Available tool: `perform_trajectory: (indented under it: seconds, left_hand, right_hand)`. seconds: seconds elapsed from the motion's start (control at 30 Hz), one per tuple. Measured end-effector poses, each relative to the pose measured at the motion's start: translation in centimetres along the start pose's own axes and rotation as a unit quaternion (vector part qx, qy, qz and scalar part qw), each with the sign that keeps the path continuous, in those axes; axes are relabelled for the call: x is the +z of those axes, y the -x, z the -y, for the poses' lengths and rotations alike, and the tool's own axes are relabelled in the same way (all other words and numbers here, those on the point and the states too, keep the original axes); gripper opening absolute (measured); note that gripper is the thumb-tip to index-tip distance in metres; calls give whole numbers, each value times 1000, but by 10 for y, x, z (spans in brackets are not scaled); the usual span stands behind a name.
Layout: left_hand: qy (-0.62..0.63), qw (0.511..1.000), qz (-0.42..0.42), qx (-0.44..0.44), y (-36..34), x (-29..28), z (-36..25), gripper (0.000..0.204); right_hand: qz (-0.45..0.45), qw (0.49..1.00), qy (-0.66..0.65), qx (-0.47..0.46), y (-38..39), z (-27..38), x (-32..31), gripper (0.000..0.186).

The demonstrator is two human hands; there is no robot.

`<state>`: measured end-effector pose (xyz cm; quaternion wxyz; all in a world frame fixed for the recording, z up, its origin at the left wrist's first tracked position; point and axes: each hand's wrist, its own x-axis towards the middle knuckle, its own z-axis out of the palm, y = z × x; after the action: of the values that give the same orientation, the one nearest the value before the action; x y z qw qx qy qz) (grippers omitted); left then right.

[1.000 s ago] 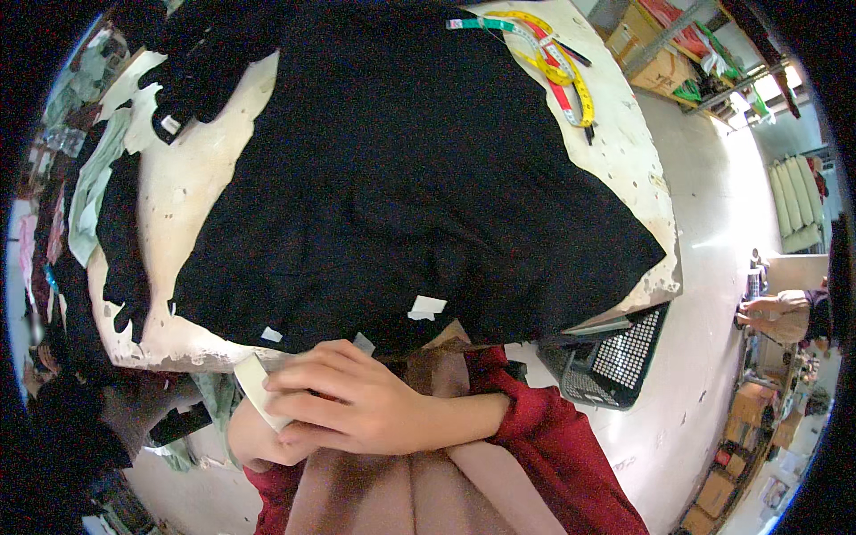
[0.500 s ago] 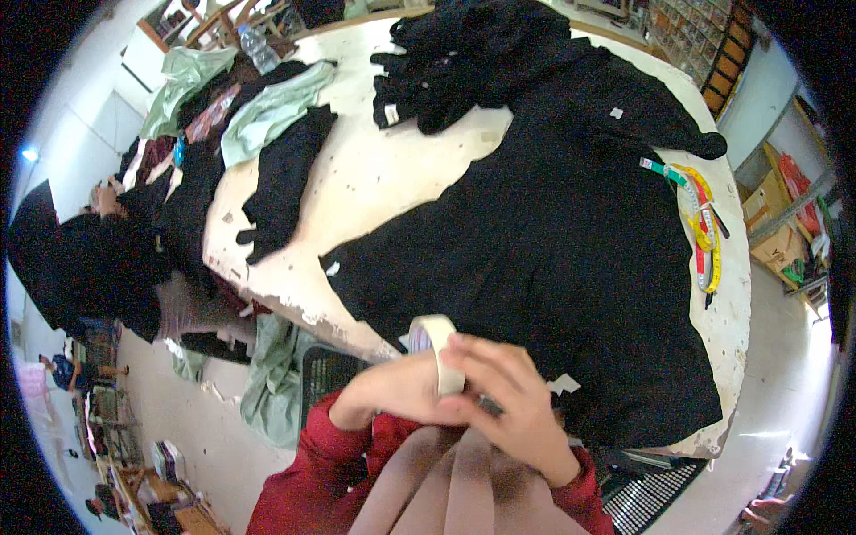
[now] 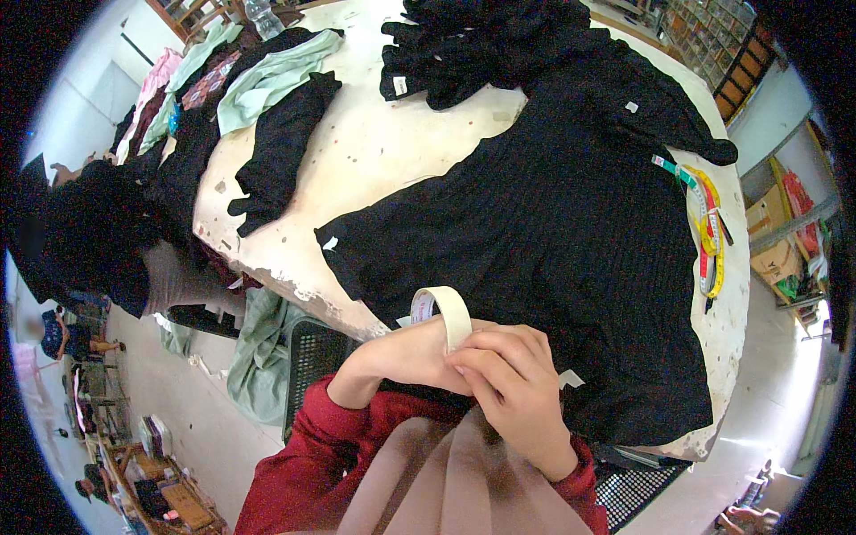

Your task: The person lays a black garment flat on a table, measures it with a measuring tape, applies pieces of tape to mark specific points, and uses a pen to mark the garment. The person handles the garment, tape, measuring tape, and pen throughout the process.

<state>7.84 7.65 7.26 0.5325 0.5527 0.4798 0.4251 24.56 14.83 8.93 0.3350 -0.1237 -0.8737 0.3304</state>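
Observation:
A roll of cream masking tape (image 3: 455,319) stands on edge at my left hand (image 3: 401,358), which holds it with its fingers partly hidden behind and inside the ring. My right hand (image 3: 517,383) is closed, its thumb and fingertips pinched together at the lower edge of the roll. Beneath and beyond both hands a black ribbed garment (image 3: 535,232) lies spread over the pale table (image 3: 357,169). Small white pieces stick to it, one of them a white tag (image 3: 571,380) beside my right hand.
A coiled measuring tape (image 3: 709,227) lies along the garment's right side. Black clothes (image 3: 499,45) are heaped at the back. Pale green cloth (image 3: 276,80) and a black piece (image 3: 285,152) lie left. A person in black (image 3: 89,223) is at the far left. A dark plastic crate (image 3: 312,357) stands below the table edge.
My right fingers have moved from the upper side of the tape roll to its lower edge and drawn into a pinch. The roll sits slightly higher in view, and the view has shifted a little.

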Motion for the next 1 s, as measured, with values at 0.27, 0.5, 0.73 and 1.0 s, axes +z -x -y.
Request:
perform_trajectory:
  seconds: [0.27, 0.5, 0.73, 1.0]
  left_hand:
    - [-329, 937, -71, 96, 10, 15, -13, 50]
    - [-277, 941, -147, 125, 8, 51, -22, 45]
    - [-404, 868, -202, 208, -1, 43, 1, 27]
    - [-472, 802, -229, 286, 15, 53, -8, 19]
  right_hand:
    - [-55, 990, -46, 118, 4, -4, -1, 19]
    - [-158, 987, 33, 20, 30, -4, -13, 26]
    - [-138, 990, -27, -31, 60, 16, -28, 25]
    - [-311, 878, -204, 300, 28, 27, -30, 56]
